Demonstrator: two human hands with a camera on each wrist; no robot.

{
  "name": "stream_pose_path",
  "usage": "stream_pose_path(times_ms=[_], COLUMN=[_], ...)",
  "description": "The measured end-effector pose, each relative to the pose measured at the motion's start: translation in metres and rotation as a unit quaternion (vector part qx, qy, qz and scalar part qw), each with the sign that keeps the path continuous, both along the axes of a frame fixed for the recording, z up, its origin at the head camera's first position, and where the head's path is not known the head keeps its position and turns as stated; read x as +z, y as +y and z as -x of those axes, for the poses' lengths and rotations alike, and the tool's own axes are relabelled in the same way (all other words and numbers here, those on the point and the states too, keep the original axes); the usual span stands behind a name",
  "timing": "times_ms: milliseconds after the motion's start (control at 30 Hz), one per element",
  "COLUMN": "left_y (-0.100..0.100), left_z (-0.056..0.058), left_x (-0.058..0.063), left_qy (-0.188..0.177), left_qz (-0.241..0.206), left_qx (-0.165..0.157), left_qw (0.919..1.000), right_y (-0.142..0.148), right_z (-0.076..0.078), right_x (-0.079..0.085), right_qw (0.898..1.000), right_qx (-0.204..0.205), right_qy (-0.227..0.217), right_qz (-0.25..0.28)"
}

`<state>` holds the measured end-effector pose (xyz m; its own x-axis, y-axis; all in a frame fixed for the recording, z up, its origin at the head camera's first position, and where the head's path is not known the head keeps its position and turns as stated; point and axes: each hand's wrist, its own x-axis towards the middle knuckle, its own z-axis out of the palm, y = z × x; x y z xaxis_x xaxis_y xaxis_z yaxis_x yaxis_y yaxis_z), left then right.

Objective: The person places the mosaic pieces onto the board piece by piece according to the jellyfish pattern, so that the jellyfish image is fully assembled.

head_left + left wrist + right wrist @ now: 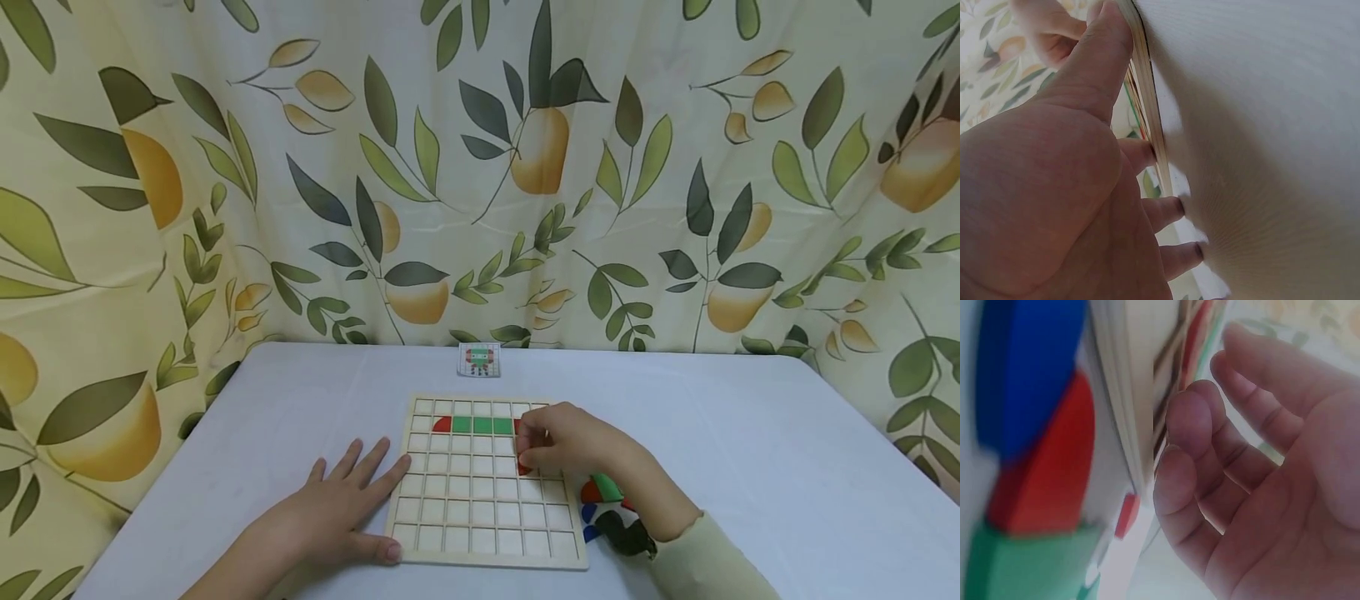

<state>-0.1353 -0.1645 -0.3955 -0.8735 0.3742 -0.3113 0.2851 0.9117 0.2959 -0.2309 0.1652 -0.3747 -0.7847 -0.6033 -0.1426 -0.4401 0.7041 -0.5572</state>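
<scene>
A square wooden grid board (487, 563) lies on the table. In its second row sit green squares (482, 426), with a red piece (442, 425) at their left end. My left hand (330, 512) is spread at the board's left side, its thumb (1100, 56) and fingertip touching the edge. Over the right part of the grid, my right hand (573, 437) has its thumb and index finger close together at a small red piece (523, 469), which they appear to pinch. The contact is mostly hidden. Its other fingers (1188, 422) are curled.
A picture card (478, 360) with a green and red figure lies behind the board. Loose blue, red and green pieces (606, 488) lie right of the board, partly under my right forearm. A leaf-print curtain (480, 208) hangs behind the white table (337, 383).
</scene>
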Motion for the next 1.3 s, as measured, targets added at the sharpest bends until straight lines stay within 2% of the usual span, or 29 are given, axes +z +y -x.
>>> stream_pose_path(times_ms=[233, 400, 600, 767, 900, 1300], left_y=[0.000, -0.002, -0.002, -0.001, -0.001, 0.000], left_z=[-0.002, -0.002, -0.002, -0.002, -0.002, -0.003], left_x=[-0.001, -0.001, -0.001, 0.000, 0.000, 0.000], left_qy=[0.006, 0.013, 0.009, 0.008, 0.009, 0.011], left_qz=[0.000, 0.000, -0.005, -0.007, -0.003, 0.002], left_qx=[-0.002, 0.001, -0.003, -0.004, -0.004, -0.002], left_qw=[1.0000, 0.9999, 0.9999, 0.9999, 0.9999, 0.9999], right_y=[0.027, 0.046, 0.061, 0.072, 0.076, 0.073], right_z=[0.013, 0.022, 0.022, 0.020, 0.020, 0.023], right_x=[0.010, 0.013, 0.015, 0.016, 0.013, 0.005], right_qw=[0.998, 0.997, 0.995, 0.989, 0.982, 0.981], right_qx=[-0.062, -0.079, -0.099, -0.124, -0.146, -0.155], right_qy=[0.003, -0.006, -0.014, -0.037, -0.061, -0.061], right_qz=[0.003, -0.006, -0.025, -0.073, -0.100, -0.097])
